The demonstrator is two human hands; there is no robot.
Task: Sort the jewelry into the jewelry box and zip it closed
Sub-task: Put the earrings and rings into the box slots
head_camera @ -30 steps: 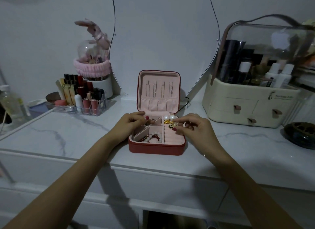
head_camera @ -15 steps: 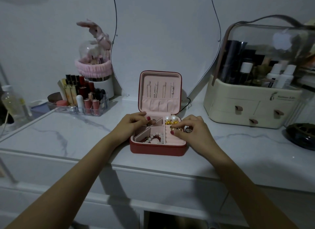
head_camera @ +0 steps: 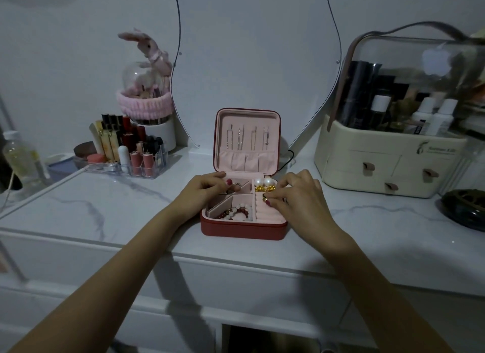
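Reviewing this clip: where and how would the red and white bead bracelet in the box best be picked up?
Pinch the bead bracelet at its rear arc, coming straight down from above. It lies flat in the jewelry box's front compartment, walled all round, so only the top is open.

Dim, bluish light; soft arm shadows fall on the counter point(head_camera: 110, 208) front. Wide-angle bending at the edges, mild softness throughout.

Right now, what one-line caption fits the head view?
Right hand pinches a ring at the ring rolls of the open jewelry box; left hand holds its left edge.
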